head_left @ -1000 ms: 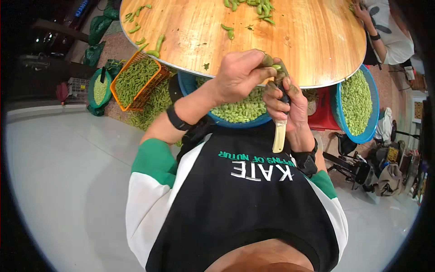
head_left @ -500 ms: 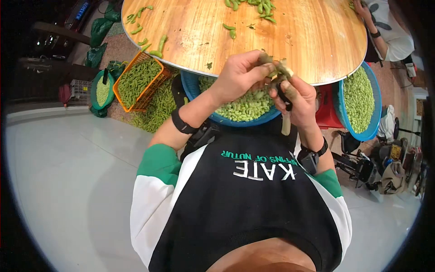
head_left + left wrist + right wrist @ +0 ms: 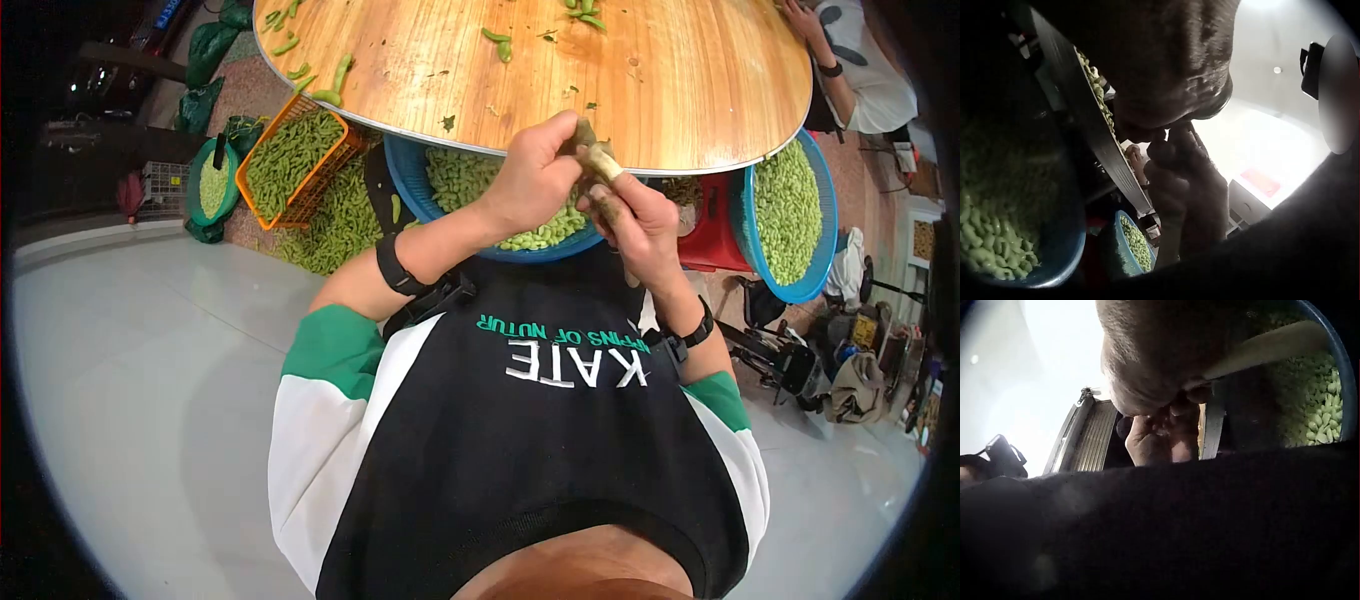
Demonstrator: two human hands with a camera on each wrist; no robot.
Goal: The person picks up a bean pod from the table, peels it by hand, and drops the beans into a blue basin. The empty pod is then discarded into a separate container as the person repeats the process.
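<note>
In the head view my left hand (image 3: pixel 540 175) is raised over the near table edge, thumb and fingers pinched together at a pale, stained finger cover (image 3: pixel 603 162) on a right-hand finger. My right hand (image 3: pixel 645 230) meets it from the right with its fingers curled. Only the pale end of a knife handle (image 3: pixel 632 280) shows below that hand; the rest is hidden. Beneath both hands a blue basin (image 3: pixel 402 170) holds shelled green beans (image 3: pixel 545 235). Both wrist views are dark, with the left hand (image 3: pixel 1175 69) and right hand (image 3: pixel 1141 362) close together at the fingertips.
Bean pods (image 3: pixel 335 85) lie on the round wooden table (image 3: pixel 680 90). An orange crate (image 3: pixel 312 190) of pods and a pod heap (image 3: pixel 330 235) stand at left. Another blue basin (image 3: pixel 828 225) of beans is at right, beside a red stool (image 3: pixel 712 230). Another person (image 3: pixel 845 95) sits far right.
The knife handle, plainly visible below my right hand earlier, has turned mostly out of sight. My left fingertips have shifted onto the pale finger cover. The green bit between the hands is gone.
</note>
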